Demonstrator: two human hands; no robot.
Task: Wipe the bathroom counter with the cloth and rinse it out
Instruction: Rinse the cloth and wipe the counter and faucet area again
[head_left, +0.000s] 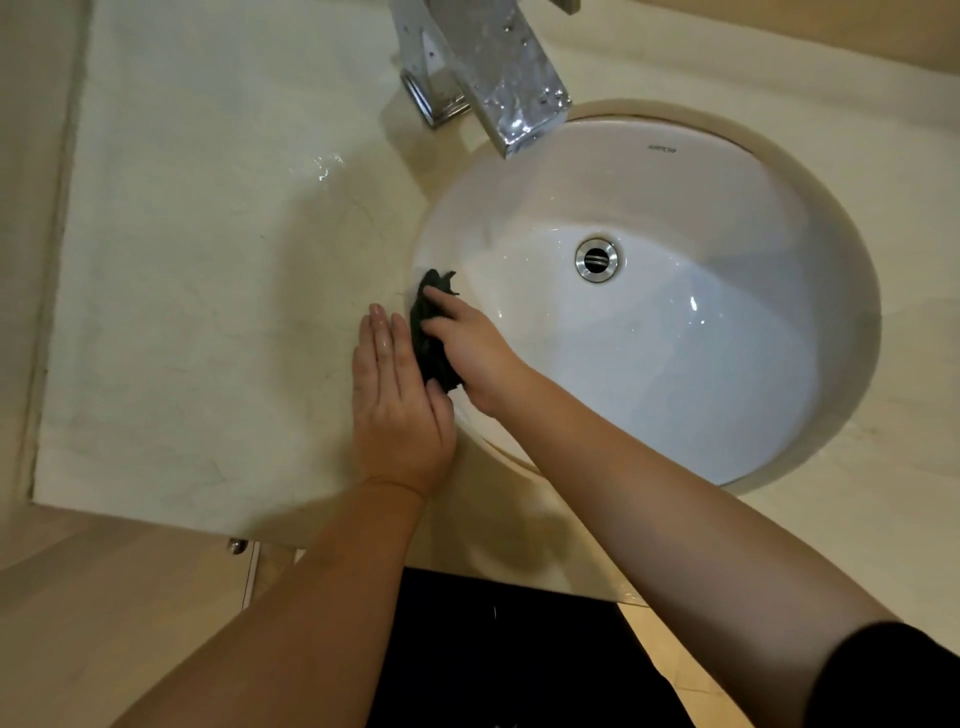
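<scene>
Gripping the dark cloth with the right hand, fingers curled down over it and pressing it against the left rim of the white basin, where the bowl meets the pale tabletop. Resting the left hand flat on the tabletop just beside the cloth, with straight, closed-together, wet-looking digits holding nothing and its thumb side touching the fabric. Seen farther back: a chrome faucet beaded with drops, spout reaching over the basin, a metal drain low in the bowl, and a small patch of water on the tabletop left of the faucet.
</scene>
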